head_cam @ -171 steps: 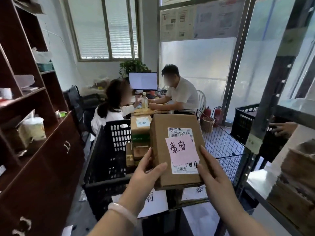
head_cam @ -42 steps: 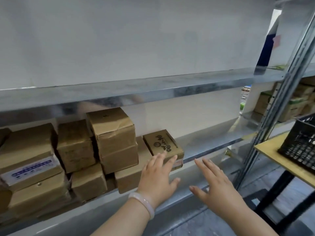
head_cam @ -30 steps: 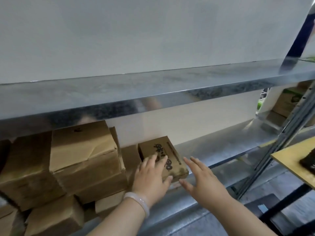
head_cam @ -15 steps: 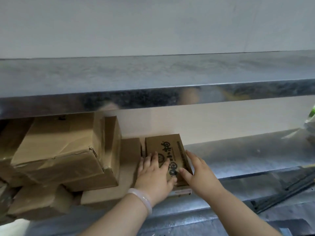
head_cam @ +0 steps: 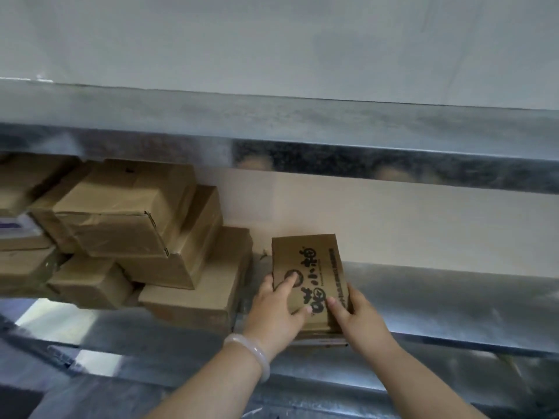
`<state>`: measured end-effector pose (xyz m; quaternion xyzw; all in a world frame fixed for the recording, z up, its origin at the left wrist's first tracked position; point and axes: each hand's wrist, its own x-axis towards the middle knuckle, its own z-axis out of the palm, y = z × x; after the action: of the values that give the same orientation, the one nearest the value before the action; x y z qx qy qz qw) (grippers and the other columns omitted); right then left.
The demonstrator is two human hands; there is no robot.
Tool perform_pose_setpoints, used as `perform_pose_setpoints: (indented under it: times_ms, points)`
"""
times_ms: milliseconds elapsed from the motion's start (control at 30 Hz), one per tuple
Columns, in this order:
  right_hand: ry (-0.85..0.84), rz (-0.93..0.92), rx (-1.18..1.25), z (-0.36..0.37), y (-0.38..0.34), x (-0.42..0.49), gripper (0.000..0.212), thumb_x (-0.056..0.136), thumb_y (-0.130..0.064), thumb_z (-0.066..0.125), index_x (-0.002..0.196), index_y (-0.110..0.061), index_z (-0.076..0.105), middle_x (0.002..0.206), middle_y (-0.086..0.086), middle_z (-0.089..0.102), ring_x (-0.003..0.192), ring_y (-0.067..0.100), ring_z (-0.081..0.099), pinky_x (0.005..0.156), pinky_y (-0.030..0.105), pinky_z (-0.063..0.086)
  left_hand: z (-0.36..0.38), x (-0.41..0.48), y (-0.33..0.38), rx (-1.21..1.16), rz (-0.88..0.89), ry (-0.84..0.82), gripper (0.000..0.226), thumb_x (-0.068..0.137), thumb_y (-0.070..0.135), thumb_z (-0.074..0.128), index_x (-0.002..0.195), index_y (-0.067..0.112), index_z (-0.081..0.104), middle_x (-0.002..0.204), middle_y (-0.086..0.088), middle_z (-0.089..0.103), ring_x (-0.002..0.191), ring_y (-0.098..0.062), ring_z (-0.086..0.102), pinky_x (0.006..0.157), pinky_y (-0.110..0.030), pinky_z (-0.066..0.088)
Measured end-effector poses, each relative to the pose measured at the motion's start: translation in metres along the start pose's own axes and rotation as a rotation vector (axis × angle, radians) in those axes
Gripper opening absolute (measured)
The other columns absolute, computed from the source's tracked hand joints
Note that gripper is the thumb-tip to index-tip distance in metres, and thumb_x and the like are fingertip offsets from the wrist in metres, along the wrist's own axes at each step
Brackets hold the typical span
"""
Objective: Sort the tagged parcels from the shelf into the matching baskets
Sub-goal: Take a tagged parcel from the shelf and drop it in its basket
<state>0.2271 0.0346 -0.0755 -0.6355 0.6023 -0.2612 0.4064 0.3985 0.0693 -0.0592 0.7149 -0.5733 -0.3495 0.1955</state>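
Printed parcel (head_cam: 308, 273) clasped at near end between left hand (head_cam: 279, 309) and right hand (head_cam: 357, 316), drawn off shelf (head_cam: 453, 300), clear of stacked boxes (head_cam: 145, 237) at left.

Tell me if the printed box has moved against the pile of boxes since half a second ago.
Yes. The printed box then lay against the pile of boxes; now a gap separates them, so it has shifted right, held by left hand and right hand.

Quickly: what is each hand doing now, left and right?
Left hand: closed on the box, thumb on top.
Right hand: closed on the same box, at its right side.
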Motion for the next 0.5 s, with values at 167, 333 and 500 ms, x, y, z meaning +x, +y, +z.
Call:
perform_pose_setpoints:
  times_ms: [167, 333, 500]
  points:
    - [0.030, -0.231, 0.172, -0.021, -0.013, -0.025, 0.048, 0.087, -0.060, 0.049, 0.132, -0.045, 0.047, 0.130, -0.024, 0.053, 0.124, -0.001, 0.047, 0.108, 0.036, 0.040, -0.007, -0.039, 0.013, -0.171, 0.059, 0.276, 0.065, 0.092, 0.045, 0.064, 0.149, 0.048, 0.033, 0.162, 0.012, 0.009, 0.150, -0.014, 0.015, 0.118, -0.032, 0.023]
    - [-0.154, -0.342, 0.351, -0.019, -0.038, -0.059, 0.059, 0.081, -0.070, 0.053, 0.134, -0.062, 0.027, 0.140, -0.032, 0.039, 0.129, -0.012, 0.037, 0.114, 0.033, 0.031, -0.020, -0.083, 0.019, -0.247, 0.159, 0.641, 0.058, 0.086, 0.045, 0.070, 0.138, 0.049, 0.043, 0.140, 0.026, 0.026, 0.136, -0.006, 0.036, 0.110, -0.038, 0.045]
    - [-0.182, -0.528, 0.354, -0.006, -0.063, -0.089, 0.061, 0.074, -0.075, 0.050, 0.126, -0.076, 0.018, 0.143, -0.036, 0.031, 0.133, -0.013, 0.029, 0.114, 0.030, 0.027, -0.040, -0.131, 0.020, -0.118, 0.216, 0.886, 0.060, 0.080, 0.060, 0.059, 0.137, 0.047, 0.046, 0.130, 0.033, 0.024, 0.130, -0.002, 0.038, 0.108, -0.037, 0.046]
